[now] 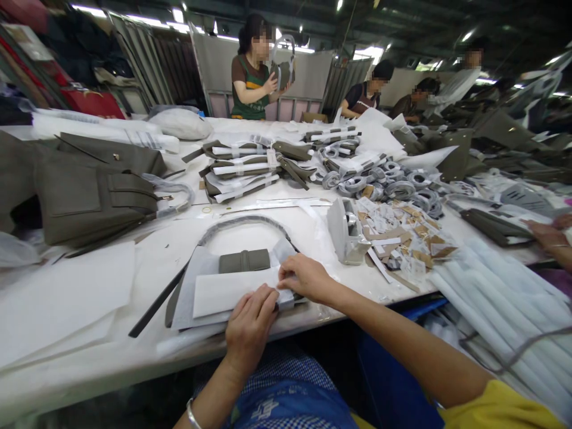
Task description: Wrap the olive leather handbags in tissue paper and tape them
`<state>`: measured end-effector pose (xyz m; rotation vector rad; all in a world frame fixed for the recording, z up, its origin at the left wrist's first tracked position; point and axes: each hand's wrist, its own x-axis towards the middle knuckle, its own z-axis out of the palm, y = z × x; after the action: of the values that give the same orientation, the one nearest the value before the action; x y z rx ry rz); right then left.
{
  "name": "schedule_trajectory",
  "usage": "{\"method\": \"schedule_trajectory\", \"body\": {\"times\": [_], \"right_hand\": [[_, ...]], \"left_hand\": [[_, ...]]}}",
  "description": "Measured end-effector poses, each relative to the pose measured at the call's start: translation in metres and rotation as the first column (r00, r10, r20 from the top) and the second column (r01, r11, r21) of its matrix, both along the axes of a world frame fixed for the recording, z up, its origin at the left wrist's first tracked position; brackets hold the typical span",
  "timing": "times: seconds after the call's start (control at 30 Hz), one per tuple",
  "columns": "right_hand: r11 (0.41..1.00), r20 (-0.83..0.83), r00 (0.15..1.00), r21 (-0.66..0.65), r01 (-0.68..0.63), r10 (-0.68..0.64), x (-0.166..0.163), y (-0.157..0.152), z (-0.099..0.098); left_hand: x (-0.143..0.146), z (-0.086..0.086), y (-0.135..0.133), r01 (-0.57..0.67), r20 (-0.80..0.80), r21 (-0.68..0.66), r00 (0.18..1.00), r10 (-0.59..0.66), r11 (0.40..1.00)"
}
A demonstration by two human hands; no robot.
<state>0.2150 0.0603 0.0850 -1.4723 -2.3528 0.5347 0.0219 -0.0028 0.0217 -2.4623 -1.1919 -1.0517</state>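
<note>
A flat olive-grey bag (245, 260) lies on the white table (111, 363) close to its front edge, mostly covered by white wrapping paper (223, 292). Its wrapped handle (243, 222) arches away from me. My left hand (250, 325) rests on the near edge of the paper with the fingers curled down. My right hand (306, 277) pinches a fold of the paper at the bag's right end.
Finished olive bags (93, 196) stand at the left. Wrapped straps (250, 167), coiled strips (393, 185), loose tags (411, 232) and white rolls (500, 298) fill the middle and right. Several other people work beyond the table; another person's hand (547, 232) shows at the right.
</note>
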Motion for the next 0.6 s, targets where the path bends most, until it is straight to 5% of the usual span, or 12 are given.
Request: {"method": "schedule_trajectory", "body": {"times": [0.3,0.43,0.5,0.6], "right_hand": [[0.998,0.006,0.999,0.051,0.033,-0.034,-0.008,0.002,-0.004],[0.990,-0.182,0.983,0.136,0.037,-0.012,0.013,-0.002,-0.004],[0.960,-0.309,0.947,0.228,0.162,-0.087,0.045,-0.002,0.001],[0.837,-0.384,0.832,0.216,0.503,-0.401,0.108,0.001,0.014]], "left_hand": [[-0.009,0.000,-0.002,0.062,-0.128,0.033,0.990,-0.057,0.998],[-0.008,-0.001,0.001,0.049,-0.160,0.077,0.986,-0.036,0.996],[-0.008,-0.002,0.003,0.061,-0.158,0.098,0.986,-0.045,0.993],[-0.009,-0.004,0.007,0.068,-0.144,0.143,0.988,-0.047,0.987]]}}
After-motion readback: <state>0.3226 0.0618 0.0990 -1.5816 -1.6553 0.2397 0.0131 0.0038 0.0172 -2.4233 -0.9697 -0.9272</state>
